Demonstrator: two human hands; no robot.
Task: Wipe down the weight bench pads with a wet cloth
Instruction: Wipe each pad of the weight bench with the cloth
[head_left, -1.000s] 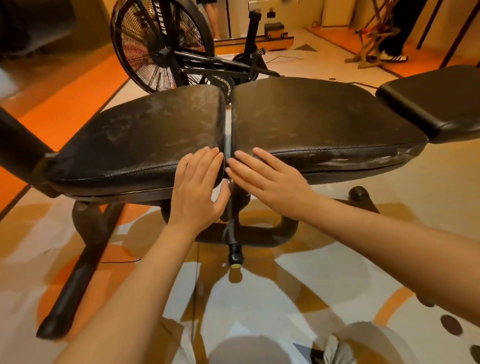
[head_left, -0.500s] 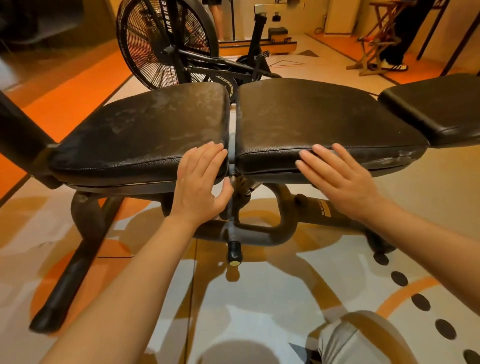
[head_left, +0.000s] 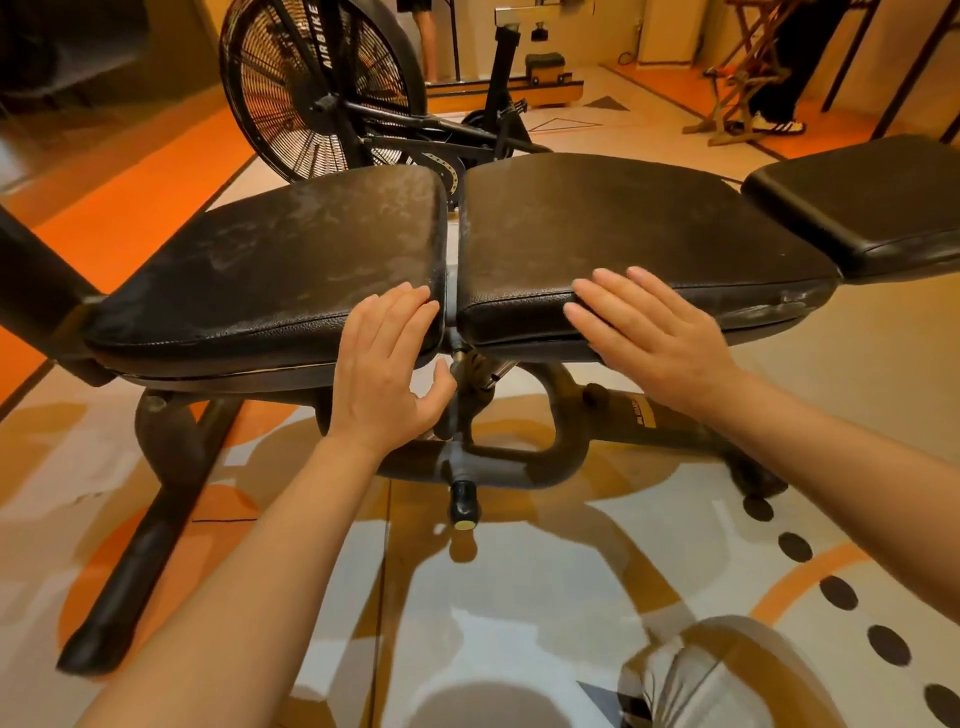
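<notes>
Gym floor (head_left: 519, 597) w/ orange, white & tan shapes; black weight bench standing across it, both hands lying flat on its near edge.

Head view: left pad (head_left: 270, 275) & middle pad (head_left: 623, 228) sitting side by side w/ a narrow gap btwn them, both showing pale dusty smears on top; a third pad (head_left: 872, 208) sitting at far right. Left hand (head_left: 387, 364) is resting on the near right corner of the left pad, fingers straight & together, thumb hanging below the edge, gripping nothing. Right hand (head_left: 654, 338) is lying flat on the front edge of the middle pad, fingers straight & slightly spread, holding nothing. Bench frame (head_left: 171, 452) & a knob (head_left: 463, 501) are showing under the pads. An air bike (head_left: 317, 88) is standing just behind the bench. Person's knee (head_left: 727, 675) is showing at bottom right.
</notes>
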